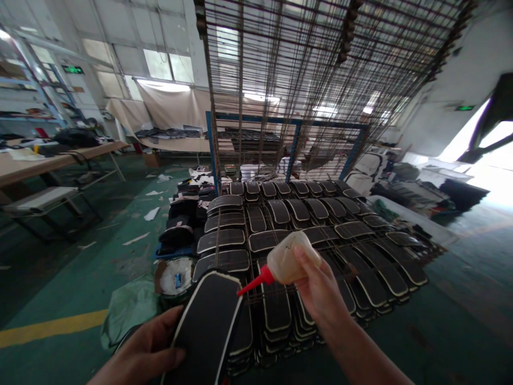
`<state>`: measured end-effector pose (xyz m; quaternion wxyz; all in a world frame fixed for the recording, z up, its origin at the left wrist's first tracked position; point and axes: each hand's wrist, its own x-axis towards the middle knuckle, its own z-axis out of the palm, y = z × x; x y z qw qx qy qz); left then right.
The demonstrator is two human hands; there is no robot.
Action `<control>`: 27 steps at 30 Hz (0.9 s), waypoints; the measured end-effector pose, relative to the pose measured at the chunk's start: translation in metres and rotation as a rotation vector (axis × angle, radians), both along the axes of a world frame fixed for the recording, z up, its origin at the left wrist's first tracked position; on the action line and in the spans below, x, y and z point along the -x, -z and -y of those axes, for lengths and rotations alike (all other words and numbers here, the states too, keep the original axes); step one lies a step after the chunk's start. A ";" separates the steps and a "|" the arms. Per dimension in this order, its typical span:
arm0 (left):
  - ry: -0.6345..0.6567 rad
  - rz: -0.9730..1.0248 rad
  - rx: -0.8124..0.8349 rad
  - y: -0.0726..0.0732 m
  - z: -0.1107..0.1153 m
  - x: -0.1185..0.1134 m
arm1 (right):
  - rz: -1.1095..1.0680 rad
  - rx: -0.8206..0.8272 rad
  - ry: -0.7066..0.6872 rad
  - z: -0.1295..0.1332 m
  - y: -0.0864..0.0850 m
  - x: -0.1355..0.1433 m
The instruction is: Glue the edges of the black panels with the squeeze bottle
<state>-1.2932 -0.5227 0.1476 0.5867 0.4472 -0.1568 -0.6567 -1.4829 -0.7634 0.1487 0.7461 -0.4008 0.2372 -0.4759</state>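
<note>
My left hand (154,345) grips a black curved panel (208,326) by its left edge, thumb on its face. A pale line runs along the panel's rim. In my right hand (315,280) is a squeeze bottle (290,256) of translucent plastic, tipped sideways. Its long red nozzle (256,280) points down left, with the tip at the panel's upper right edge; whether it touches I cannot tell. Behind them, many similar black panels (278,310) with pale rims lie in rows on wire rack shelves.
A tall wire rack (296,128) with a blue frame slants up over the panels. At left stand a worktable (60,160) and a stool (44,200). A round tub (176,275) and a green sack (130,307) sit on the floor, where scraps are strewn.
</note>
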 end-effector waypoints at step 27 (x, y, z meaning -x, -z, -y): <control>-0.173 -0.006 -0.158 -0.007 0.007 0.002 | -0.067 0.044 -0.004 -0.041 0.010 0.016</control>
